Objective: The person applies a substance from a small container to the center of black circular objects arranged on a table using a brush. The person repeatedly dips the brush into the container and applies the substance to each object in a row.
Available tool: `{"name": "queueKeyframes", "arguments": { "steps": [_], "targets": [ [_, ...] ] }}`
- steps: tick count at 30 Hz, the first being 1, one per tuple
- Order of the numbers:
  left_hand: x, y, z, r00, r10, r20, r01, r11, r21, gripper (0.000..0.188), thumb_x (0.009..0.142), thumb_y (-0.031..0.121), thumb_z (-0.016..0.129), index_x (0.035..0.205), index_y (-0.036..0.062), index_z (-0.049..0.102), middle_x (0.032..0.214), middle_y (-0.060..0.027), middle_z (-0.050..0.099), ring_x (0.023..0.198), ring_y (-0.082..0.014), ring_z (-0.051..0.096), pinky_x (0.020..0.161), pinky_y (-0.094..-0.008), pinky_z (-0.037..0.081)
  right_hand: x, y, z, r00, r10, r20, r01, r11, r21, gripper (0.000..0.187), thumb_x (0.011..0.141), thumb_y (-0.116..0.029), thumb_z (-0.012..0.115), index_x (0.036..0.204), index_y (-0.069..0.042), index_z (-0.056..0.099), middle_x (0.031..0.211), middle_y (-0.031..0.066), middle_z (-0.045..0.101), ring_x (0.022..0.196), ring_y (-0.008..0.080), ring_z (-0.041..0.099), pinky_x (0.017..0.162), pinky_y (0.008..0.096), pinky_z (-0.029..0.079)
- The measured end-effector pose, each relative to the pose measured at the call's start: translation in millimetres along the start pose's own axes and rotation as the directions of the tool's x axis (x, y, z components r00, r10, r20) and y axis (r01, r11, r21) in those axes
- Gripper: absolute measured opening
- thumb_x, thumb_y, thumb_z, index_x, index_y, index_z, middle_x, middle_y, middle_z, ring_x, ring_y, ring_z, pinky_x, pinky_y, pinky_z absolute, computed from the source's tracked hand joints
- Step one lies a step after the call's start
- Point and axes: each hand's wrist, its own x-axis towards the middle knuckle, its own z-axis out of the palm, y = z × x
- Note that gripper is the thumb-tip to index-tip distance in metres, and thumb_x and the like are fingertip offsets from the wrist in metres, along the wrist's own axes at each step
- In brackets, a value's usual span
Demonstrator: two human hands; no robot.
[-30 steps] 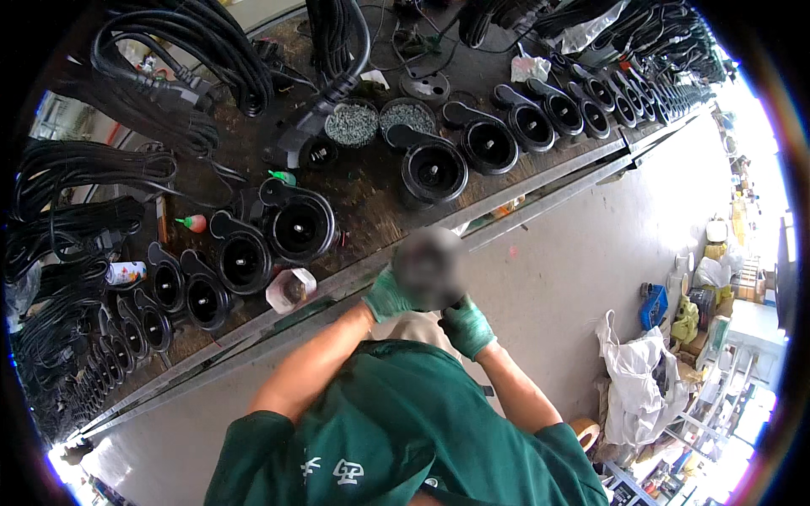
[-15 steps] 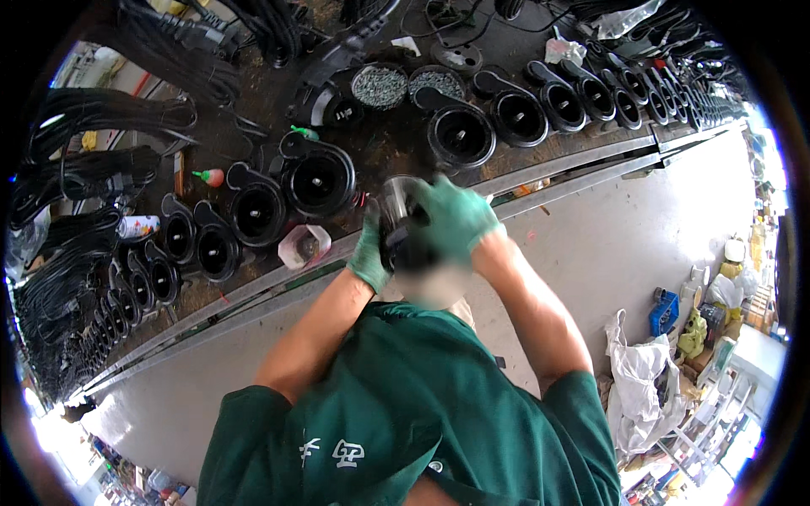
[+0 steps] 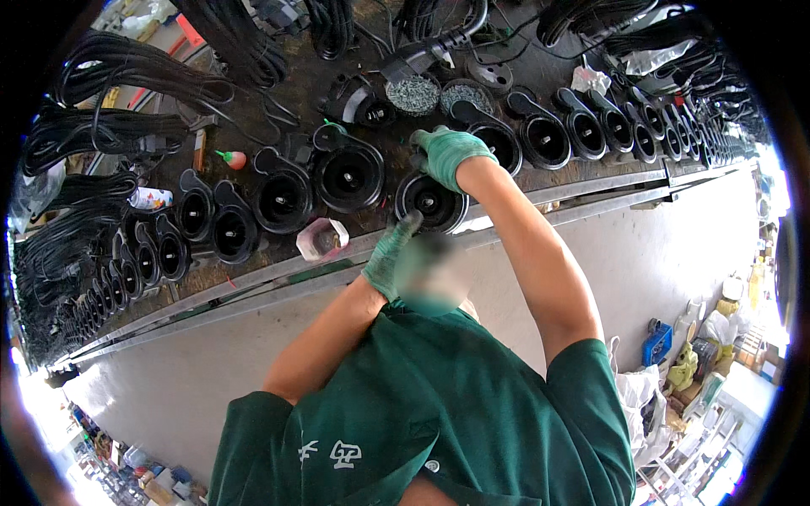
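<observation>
A black round plastic housing, its hollow side up with a small metal post in the middle, is at the bench's front edge. My left hand, in a green glove, grips its near-left rim, with fingertips on the edge. My right hand, also gloved, is just beyond the housing's far rim, fingers curled. What those fingers hold, if anything, is hidden. Beyond it stand a dish of small grey metal parts and a second such dish. Another black housing sits to the left.
Rows of similar black housings line the bench on both sides. A pinkish-white octagonal container stands at the front edge, and a small red bottle with a green tip lies behind. Bundled black cables fill the far left.
The housing has gone from being held, blurred, at the bench's edge to lying hollow side up. My right hand has moved off it to the far side; the left stays at its near side.
</observation>
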Motion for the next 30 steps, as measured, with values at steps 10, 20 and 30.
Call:
{"name": "queueKeyframes", "arguments": {
  "steps": [10,20,30],
  "targets": [
    [8,22,26,0.954,-0.060,-0.292,-0.084,0.887,-0.454,0.073,0.091,0.019,0.073,0.152,0.0205,0.031,0.134,-0.0159,0.059,0.118,-0.0393,0.064,0.099,-0.0577,0.055,20,1,-8,0.997,-0.060,0.052,0.061,0.998,-0.016,0.047,0.099,-0.039,0.059,0.138,-0.014,0.059,0.124,0.0202,0.068,0.116,0.0408,0.065,0.098,0.0490,0.052],
    [4,28,30,0.959,-0.038,-0.279,-0.094,0.890,-0.446,0.065,0.096,0.019,0.070,0.149,0.0218,0.033,0.127,-0.0101,0.061,0.107,-0.0308,0.068,0.092,-0.0450,0.060,18,1,-11,0.997,-0.066,0.042,0.065,0.998,0.007,0.045,0.097,-0.036,0.061,0.137,-0.015,0.060,0.124,0.0200,0.069,0.116,0.0400,0.065,0.098,0.0486,0.053],
    [22,33,36,0.932,0.053,-0.360,-0.216,0.876,-0.431,0.072,0.084,0.015,0.075,0.147,0.0169,0.039,0.136,-0.0092,0.056,0.121,-0.0296,0.062,0.103,-0.0531,0.054,51,-6,-26,0.972,-0.225,0.075,0.227,0.974,-0.024,0.047,0.092,-0.033,0.067,0.134,-0.013,0.063,0.121,0.0202,0.071,0.113,0.0410,0.066,0.097,0.0477,0.053]
  ]
}}
